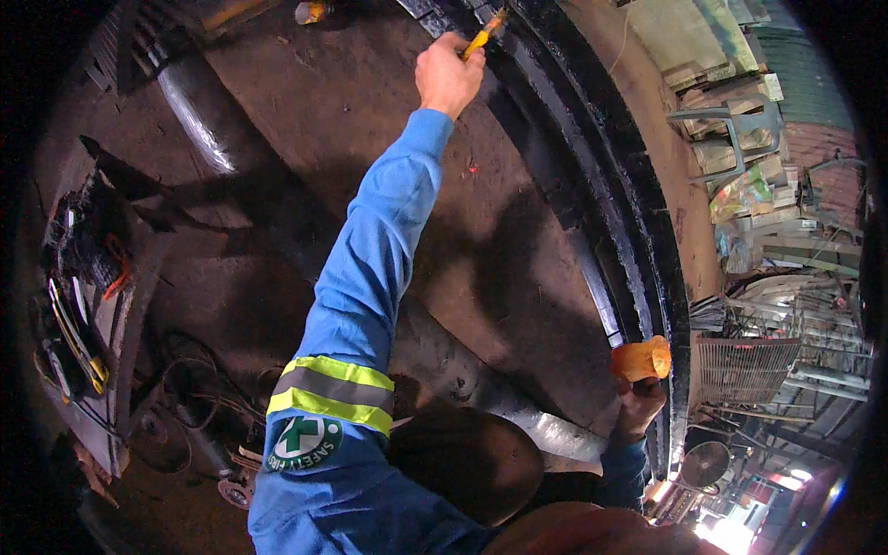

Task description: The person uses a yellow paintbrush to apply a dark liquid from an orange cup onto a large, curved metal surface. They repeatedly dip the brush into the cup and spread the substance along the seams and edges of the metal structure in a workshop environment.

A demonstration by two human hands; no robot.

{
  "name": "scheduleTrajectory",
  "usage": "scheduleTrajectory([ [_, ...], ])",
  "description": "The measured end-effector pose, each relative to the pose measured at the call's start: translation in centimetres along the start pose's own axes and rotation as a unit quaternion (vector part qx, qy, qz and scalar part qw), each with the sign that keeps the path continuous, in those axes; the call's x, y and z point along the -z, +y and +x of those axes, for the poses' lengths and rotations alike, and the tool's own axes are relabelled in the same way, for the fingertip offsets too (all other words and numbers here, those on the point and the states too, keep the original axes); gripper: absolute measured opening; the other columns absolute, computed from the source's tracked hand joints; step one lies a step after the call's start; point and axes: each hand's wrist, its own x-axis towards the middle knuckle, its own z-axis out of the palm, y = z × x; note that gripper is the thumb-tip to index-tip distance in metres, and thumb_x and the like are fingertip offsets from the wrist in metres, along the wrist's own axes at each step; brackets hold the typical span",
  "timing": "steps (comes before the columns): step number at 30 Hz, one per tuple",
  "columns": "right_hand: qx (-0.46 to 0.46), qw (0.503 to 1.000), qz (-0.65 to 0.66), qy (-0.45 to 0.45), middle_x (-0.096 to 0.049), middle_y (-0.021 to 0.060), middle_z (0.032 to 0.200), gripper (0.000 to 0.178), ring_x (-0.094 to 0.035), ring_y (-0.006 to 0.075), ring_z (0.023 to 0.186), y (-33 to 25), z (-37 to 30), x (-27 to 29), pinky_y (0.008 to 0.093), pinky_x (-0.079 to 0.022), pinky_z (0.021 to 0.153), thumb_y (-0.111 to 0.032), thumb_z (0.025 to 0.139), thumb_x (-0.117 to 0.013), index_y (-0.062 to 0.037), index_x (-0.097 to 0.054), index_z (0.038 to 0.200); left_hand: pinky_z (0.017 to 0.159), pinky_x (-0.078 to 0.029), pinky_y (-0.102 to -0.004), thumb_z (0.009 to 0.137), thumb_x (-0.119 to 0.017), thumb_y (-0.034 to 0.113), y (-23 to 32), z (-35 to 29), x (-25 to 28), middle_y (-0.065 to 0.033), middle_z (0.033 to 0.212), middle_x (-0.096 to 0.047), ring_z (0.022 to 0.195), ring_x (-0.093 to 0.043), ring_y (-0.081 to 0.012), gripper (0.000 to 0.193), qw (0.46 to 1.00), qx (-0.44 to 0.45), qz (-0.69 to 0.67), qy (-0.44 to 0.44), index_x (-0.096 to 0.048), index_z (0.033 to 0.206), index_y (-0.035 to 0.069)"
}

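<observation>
Along the curve that sweeps from the upper middle down the right side, the long black beam [610,185] seems to be the one getting brushwork, and strokes laid lengthwise, following its bend, should cover it most evenly. Its ridges and grooves call for reaching the inner corners before smoothing the flat faces. The orange cup [641,359] is best held level and close by the beam, so that drips land on the work rather than the floor [305,120]. Wiping the brush [481,39] on the cup's rim would guard against runs. The left hand [450,76] is closed around the brush handle, where a light wrist would suit; the right hand [640,407] grips the cup from below.

As for looks, the beam is dark and glossy in streaks, with parallel ridges along its length and a paler, shiny stretch on its inner edge; whether it is wet cannot be told. The cup's contents are hidden. The brush has a yellow handle and a short, darker tip over the beam's upper stretch; contact is unclear.
</observation>
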Motion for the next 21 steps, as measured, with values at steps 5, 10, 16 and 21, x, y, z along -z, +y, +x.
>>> scheduleTrajectory([
  [5,-0.012,1.000,0.016,-0.022,-0.067,0.0050,0.090,0.046,-0.061,0.0132,0.083,0.2,0.0,0.1,0.0303,-0.045,0.079,-0.022,0.065,-0.084,0.0061,-0.064,0.096,0.070,-0.052,-0.0391,0.077,-0.075,0.024,-0.7,0.5,-0.1,-0.0175,0.081,-0.069,0.076,-0.068,-0.0295,0.028,0.997,-0.016,-0.072,0.005,-0.068,0.091,0.001],
  [10,-0.011,0.999,0.034,-0.003,-0.066,0.0058,0.088,0.047,-0.060,0.0142,0.082,0.3,-0.4,0.0,0.0310,-0.045,0.080,-0.024,0.065,-0.085,0.0063,-0.064,0.094,0.055,-0.041,-0.0265,0.082,-0.075,0.018,-0.6,-1.5,1.6,-0.0010,0.072,-0.061,0.064,-0.052,-0.0095,0.021,0.956,0.070,-0.280,-0.061,-0.067,0.086,-0.001],
  [16,0.020,0.999,0.036,-0.007,-0.065,0.0028,0.085,0.053,-0.058,0.0121,0.076,1.8,-0.2,-0.5,0.0281,-0.046,0.069,-0.028,0.064,-0.087,0.0053,-0.064,0.097,0.058,-0.046,-0.0322,0.082,-0.074,0.017,-1.7,-3.7,-1.4,-0.0078,0.069,-0.062,0.065,-0.056,-0.0136,0.022,0.984,-0.127,-0.126,-0.026,-0.063,0.086,-0.001],
  [21,0.010,1.000,-0.014,-0.007,-0.064,0.0008,0.083,0.061,-0.056,0.0088,0.073,2.1,-0.6,0.8,0.0252,-0.044,0.063,-0.038,0.063,-0.088,0.0044,-0.064,0.100,0.059,-0.047,-0.0356,0.081,-0.073,0.017,0.6,-9.2,0.8,-0.0136,0.070,-0.059,0.064,-0.057,-0.0219,0.020,0.933,-0.184,-0.138,-0.276,-0.062,0.083,0.002],
])
